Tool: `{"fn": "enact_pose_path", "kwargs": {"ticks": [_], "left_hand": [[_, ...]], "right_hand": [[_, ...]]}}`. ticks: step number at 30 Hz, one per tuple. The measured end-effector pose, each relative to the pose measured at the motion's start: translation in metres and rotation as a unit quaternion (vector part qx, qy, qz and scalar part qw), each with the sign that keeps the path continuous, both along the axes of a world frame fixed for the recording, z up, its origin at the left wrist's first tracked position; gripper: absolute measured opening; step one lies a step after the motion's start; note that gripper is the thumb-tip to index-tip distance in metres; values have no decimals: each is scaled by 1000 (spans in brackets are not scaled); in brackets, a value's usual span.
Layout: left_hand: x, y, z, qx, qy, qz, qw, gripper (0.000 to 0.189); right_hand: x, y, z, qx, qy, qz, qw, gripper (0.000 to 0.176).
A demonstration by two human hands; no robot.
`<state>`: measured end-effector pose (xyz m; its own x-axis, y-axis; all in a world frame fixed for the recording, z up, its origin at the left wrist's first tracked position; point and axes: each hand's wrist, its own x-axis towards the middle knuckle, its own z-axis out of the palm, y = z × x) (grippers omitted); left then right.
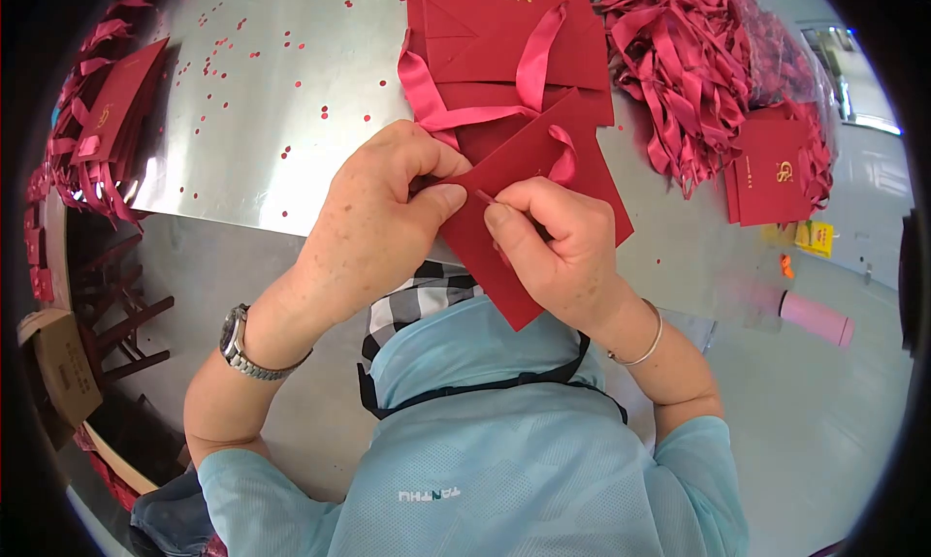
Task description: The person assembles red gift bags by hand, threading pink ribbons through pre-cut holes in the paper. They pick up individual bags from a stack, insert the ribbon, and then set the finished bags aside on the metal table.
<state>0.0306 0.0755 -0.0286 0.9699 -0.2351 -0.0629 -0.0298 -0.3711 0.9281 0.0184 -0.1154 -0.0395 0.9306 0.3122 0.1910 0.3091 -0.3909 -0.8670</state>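
Tilted between my hands is a dark red paper bag [519, 300], its lower corner pointing toward my body. My left hand [383, 208] is closed on the bag's upper left edge, thumb on the near face and fingers partly hidden behind. With thumb and index finger, my right hand [562, 252] pinches the short end of a pink-red ribbon [486, 197] at the bag's face. A ribbon loop [563, 155] stands up just above the right hand. Beyond lie more flat red bags [514, 43] with gold print, and a longer ribbon handle [531, 67] crosses them.
A heap of ribbons [679, 63] in clear plastic lies at the back right, beside finished-looking bags [776, 164]. More bags with ribbons [116, 101] sit at the metal table's [291, 159] left edge. Small red paper dots are scattered there. A pink cylinder [817, 318] is at right.
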Motion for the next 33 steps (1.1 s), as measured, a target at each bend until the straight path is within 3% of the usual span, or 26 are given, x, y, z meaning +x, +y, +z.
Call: {"fn": "enact_pose_path", "kwargs": {"ticks": [7,11,17,22,28,30,32,33], "left_hand": [[-3,-1,0,4,15,23,1000,8],[-8,-3,-6,-6,-39,53,998,10],[-9,-3,-12,10,-104,56,993,12],[-9,-7,-11,-35,-135,65,988,10],[-10,-6,-4,-61,-122,85,987,10],[-7,-5,-10,-9,-228,93,969,12],[-9,-5,-5,1,-219,85,972,12],[-11,-5,-2,10,-205,75,976,11]], "right_hand": [[3,7,7,-62,5,-16,998,11],[7,10,9,-99,26,-23,994,12],[12,20,23,-251,-115,0,961,18],[12,28,32,-414,-238,50,877,12],[20,11,37,-351,-243,65,902,11],[20,10,36,-328,-247,56,910,14],[19,9,37,-252,-198,20,947,26],[20,9,34,-253,-220,32,942,37]]}}
